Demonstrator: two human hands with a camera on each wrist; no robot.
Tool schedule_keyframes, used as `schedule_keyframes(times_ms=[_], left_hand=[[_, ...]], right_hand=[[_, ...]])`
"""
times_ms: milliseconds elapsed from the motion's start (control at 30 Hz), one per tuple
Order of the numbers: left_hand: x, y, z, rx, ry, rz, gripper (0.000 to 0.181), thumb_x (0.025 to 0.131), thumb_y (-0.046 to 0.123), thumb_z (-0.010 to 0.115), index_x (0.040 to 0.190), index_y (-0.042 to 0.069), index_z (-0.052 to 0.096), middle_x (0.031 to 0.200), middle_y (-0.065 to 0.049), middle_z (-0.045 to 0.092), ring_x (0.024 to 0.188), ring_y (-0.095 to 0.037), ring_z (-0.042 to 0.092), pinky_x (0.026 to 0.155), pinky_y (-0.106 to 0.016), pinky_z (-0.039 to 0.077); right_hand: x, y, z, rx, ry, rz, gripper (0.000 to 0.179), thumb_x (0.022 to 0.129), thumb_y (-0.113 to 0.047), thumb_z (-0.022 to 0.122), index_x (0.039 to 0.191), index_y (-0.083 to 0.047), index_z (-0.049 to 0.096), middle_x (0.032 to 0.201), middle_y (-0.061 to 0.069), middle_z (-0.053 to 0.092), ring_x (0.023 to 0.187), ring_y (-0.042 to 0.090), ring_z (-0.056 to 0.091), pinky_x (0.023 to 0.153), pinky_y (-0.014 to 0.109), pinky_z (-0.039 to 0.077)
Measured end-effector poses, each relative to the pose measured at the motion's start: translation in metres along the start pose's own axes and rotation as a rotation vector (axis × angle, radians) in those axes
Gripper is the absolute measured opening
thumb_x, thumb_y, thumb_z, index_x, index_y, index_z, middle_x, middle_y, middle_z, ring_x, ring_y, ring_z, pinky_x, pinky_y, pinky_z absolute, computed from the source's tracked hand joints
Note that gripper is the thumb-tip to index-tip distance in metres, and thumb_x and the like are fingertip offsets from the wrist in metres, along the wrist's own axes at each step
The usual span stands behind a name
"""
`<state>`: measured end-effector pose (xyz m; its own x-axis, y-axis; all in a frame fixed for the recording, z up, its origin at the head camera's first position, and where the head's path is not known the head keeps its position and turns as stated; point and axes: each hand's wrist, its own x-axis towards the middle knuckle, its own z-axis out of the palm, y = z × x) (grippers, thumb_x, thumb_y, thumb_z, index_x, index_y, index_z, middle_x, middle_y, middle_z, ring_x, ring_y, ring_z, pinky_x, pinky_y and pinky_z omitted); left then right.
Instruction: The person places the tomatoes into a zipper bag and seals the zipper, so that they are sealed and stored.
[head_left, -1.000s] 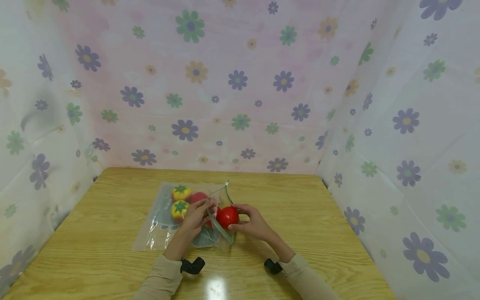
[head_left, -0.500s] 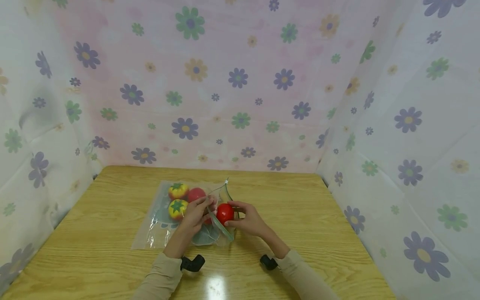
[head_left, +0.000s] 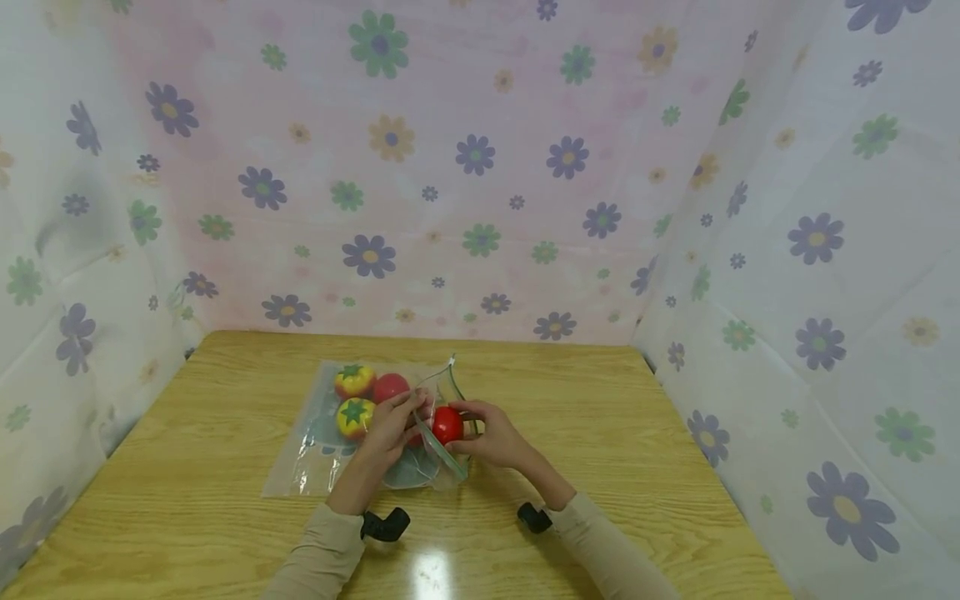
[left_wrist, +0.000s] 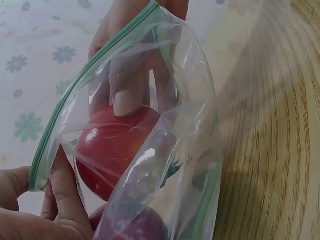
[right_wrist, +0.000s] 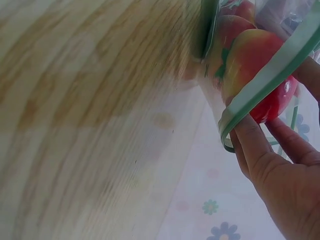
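A clear zip bag (head_left: 288, 473) with a green zip strip lies on the table, its mouth held apart toward the right. My left hand (head_left: 388, 432) pinches the bag's edge at the mouth; in the left wrist view its fingers (left_wrist: 65, 197) are at the green strip. My right hand (head_left: 491, 435) grips a shiny red toy tomato (head_left: 447, 426), which sits within the bag's mouth with the fingers reaching in behind the strip. Inside the bag are two yellow-and-red toy tomatoes (head_left: 356, 418) with green leaf tops and a red one (head_left: 391, 388). Another red one is partly hidden beside my left hand.
The wooden table (head_left: 600, 417) extends around the bag on all sides. Flower-patterned cloth (head_left: 480, 167) hangs behind it and at both sides. A black camera mount (head_left: 386, 526) is on the left wrist, another (head_left: 534, 518) on the right.
My right hand has moved left with the red toy tomato, further into the bag's mouth. The toy tomatoes in the bag have shifted slightly left. My left hand stays at the edge.
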<state>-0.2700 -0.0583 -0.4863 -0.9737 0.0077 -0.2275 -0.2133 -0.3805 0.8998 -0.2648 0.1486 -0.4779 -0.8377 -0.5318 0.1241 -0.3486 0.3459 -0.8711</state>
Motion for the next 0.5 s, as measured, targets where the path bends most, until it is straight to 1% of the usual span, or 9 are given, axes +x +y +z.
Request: schedule_keyframes(times_ms=[67, 300, 500], left_hand=[[0.0, 0.0, 0.0, -0.003, -0.001, -0.002, 0.029, 0.104, 0.013, 0.059, 0.128, -0.004, 0.062, 0.085, 0.006, 0.073, 0.076, -0.007, 0.067, 0.064, -0.018, 0.055], [0.0, 0.004, 0.001, -0.026, -0.022, -0.011, 0.035, 0.105, 0.012, 0.058, 0.135, -0.006, 0.056, 0.084, 0.006, 0.072, 0.074, -0.006, 0.068, 0.066, -0.018, 0.056], [-0.001, 0.007, 0.003, -0.028, -0.036, -0.013, 0.042, 0.105, 0.013, 0.058, 0.141, -0.007, 0.05, 0.085, 0.007, 0.072, 0.074, -0.005, 0.068, 0.065, -0.016, 0.055]], right_hand=[[0.002, 0.0, 0.0, 0.002, -0.004, 0.011, 0.06, 0.087, 0.0, 0.079, 0.142, 0.0, 0.055, 0.139, 0.017, 0.059, 0.12, 0.036, 0.061, 0.086, 0.032, 0.06], [0.01, 0.004, 0.002, 0.003, -0.038, -0.026, 0.056, 0.088, 0.002, 0.076, 0.14, 0.005, 0.055, 0.14, 0.022, 0.058, 0.119, 0.041, 0.062, 0.084, 0.034, 0.061], [0.014, 0.004, 0.004, -0.035, -0.063, -0.032, 0.057, 0.09, 0.003, 0.074, 0.143, 0.005, 0.053, 0.143, 0.022, 0.056, 0.122, 0.042, 0.061, 0.086, 0.034, 0.06]])
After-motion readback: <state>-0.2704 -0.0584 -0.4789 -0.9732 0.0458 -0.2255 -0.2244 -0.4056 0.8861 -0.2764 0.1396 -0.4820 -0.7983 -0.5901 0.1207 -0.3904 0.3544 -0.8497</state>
